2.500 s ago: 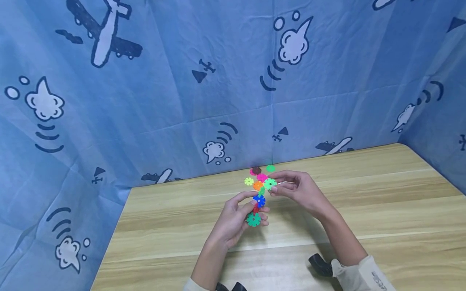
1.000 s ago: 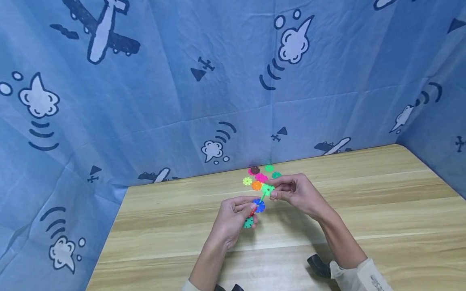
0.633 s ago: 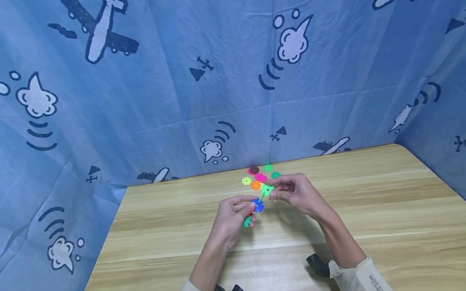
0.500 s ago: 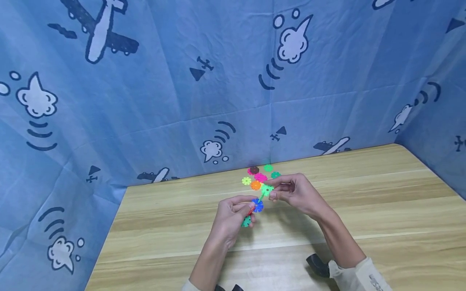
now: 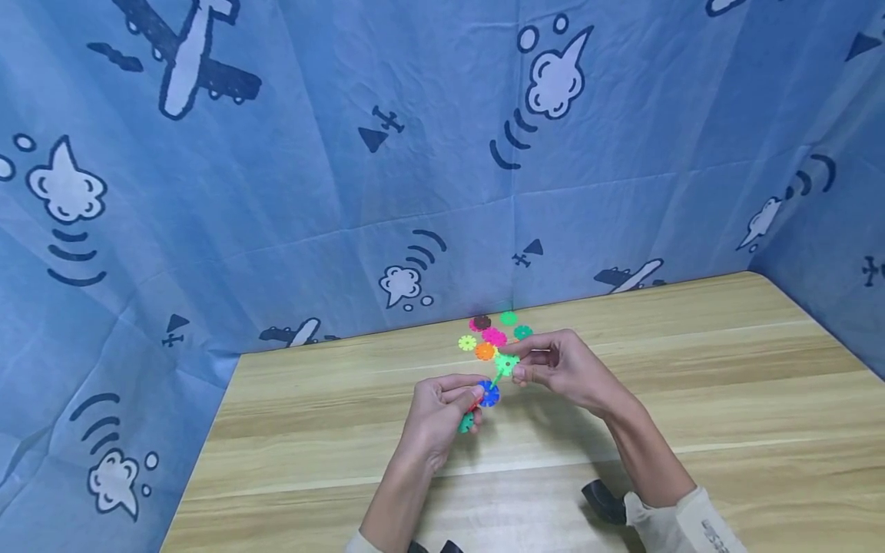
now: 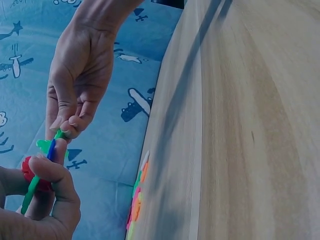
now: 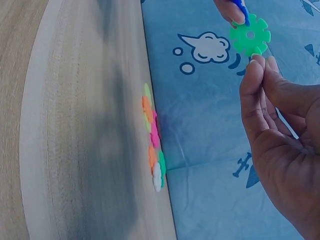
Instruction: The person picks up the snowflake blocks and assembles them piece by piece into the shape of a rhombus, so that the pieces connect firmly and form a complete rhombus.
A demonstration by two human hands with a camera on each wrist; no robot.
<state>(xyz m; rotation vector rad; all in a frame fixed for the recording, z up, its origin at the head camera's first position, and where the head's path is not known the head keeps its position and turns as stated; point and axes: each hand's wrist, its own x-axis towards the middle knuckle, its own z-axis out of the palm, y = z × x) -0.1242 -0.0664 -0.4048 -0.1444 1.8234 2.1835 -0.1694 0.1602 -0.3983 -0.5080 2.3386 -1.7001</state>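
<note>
Where the left hand (image 5: 440,412) grips, the red disc (image 6: 27,169) is partly hidden.

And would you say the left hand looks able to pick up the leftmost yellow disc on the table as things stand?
Probably not right away: nothing appears to stand between the left hand and the yellow disc, but its fingers are taken up pinching the joined discs.

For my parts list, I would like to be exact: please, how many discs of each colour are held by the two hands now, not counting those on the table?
Light green discs: 2
Blue disc: 1
Red disc: 1
Dark green disc: 1
Total: 5
</note>
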